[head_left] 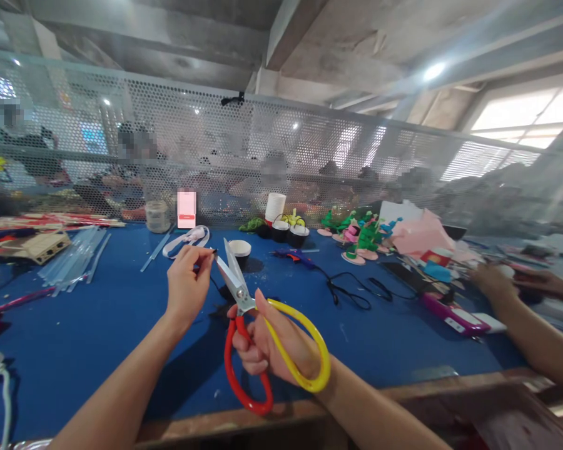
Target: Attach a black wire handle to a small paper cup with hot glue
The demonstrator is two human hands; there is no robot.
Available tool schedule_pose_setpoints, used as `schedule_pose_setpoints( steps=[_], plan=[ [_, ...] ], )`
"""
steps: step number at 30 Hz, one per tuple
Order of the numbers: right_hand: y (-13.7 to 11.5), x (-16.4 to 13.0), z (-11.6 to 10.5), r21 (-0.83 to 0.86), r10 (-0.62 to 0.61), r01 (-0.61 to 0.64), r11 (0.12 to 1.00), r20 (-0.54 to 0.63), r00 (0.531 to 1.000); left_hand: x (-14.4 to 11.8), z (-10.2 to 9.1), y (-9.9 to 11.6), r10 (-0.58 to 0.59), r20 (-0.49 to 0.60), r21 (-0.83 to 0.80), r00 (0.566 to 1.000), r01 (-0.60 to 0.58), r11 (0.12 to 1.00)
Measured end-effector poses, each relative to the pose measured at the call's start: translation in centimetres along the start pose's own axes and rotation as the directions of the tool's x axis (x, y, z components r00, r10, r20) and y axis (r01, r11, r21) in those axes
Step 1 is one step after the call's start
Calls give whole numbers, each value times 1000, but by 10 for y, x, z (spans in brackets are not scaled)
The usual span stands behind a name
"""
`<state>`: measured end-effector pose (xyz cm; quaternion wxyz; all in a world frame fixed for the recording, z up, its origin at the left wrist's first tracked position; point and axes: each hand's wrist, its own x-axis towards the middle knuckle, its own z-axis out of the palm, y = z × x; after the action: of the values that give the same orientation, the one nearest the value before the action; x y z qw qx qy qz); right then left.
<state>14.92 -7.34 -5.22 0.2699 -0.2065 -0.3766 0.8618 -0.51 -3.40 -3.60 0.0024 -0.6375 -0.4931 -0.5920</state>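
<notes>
My right hand (274, 344) is wrapped round a pair of scissors (240, 292) with one red and one yellow handle loop. The blades stand apart and point up and away from me. With the fingertips of my left hand (189, 281) I pinch a small black piece (214, 251), close to the tip of one blade; most of it is hidden by my fingers. Just beyond the blades is a small black cup with a white inside (240, 249). Some dark scraps (223, 310) lie on the blue tabletop (178, 369) behind the scissors.
A white ribbon (194, 236), a lit phone (186, 211) and a jar (157, 217) are behind my left hand. Clear glue sticks (75, 259) lie left. A blue glue gun (296, 255) trails its cable; green figures (368, 234) stand beyond. At right, a co-worker's arms (520, 319) reach in.
</notes>
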Motion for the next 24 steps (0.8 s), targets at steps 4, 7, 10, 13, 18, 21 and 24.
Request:
schedule_pose_setpoints(
  steps=[4, 7, 10, 13, 18, 21, 24],
  plan=[
    [-1, 1, -1, -17, -4, 4, 1000, -5, 1000, 0, 0, 2, 37, 5, 16, 999, -37, 999],
    [-2, 2, 0, -29, -12, 12, 1000, -13, 1000, 1, 0, 0, 17, -3, 11, 1000, -17, 1000],
    [-3, 4, 0, -37, -22, 21, 999, -18, 1000, 0, 1, -3, 10, 6, -12, 1000, -10, 1000],
    [-4, 6, -2, -33, -30, 29, 999, -3, 1000, -2, 3, -4, 6, 47, -54, 999, -4, 999],
    [-3, 8, -5, -42, -38, 37, 998, -6, 999, -3, 5, -4, -63, 102, -114, 993, 75, 991],
    [-2, 10, -6, -56, -52, 51, 997, -17, 999, -3, 5, -3, -82, 98, -114, 992, 93, 989],
    [-2, 10, -6, -51, -50, 49, 997, -9, 999, -3, 5, -1, -47, 97, -92, 994, 56, 994]
  ],
)
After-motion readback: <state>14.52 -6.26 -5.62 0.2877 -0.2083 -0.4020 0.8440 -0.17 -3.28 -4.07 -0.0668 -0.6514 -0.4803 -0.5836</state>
